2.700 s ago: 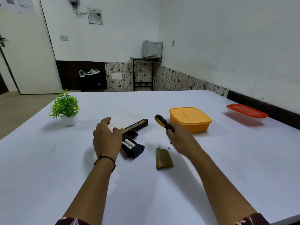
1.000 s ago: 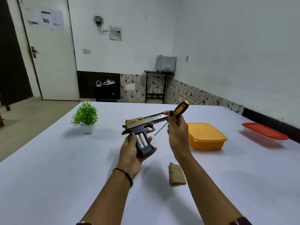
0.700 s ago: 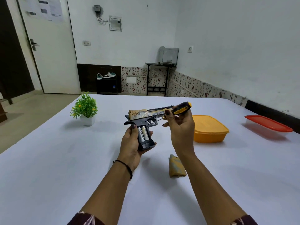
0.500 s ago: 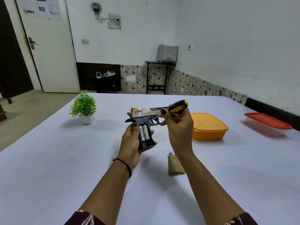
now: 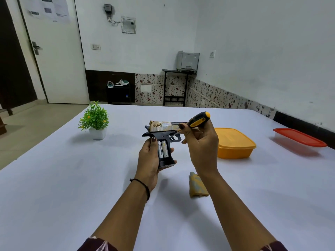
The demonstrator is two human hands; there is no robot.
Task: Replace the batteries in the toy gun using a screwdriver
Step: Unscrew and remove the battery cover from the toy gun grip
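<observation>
Holding the toy gun (image 5: 163,134) clear of the bench (image 5: 72,178), my left hand (image 5: 148,160) has its fingers wrapped round the back of the black grip, so the open battery bay faces me. Two pale cylindrical batteries (image 5: 162,151) sit side by side in it, one label outward. My right hand (image 5: 201,147) pinches the screwdriver (image 5: 198,120) by its black-and-yellow handle. The thin metal shaft slants down toward the frame near the trigger guard; whether the tip touches, I cannot tell. I judge that angle suits levering the cells out. The gun's upper part is tan and gold, hard moulded plastic by the look. The tan grip cover (image 5: 197,186) lies flat on the bench just beside my right forearm, handy for refitting. An orange lidded tub (image 5: 233,142) stands to the right.
</observation>
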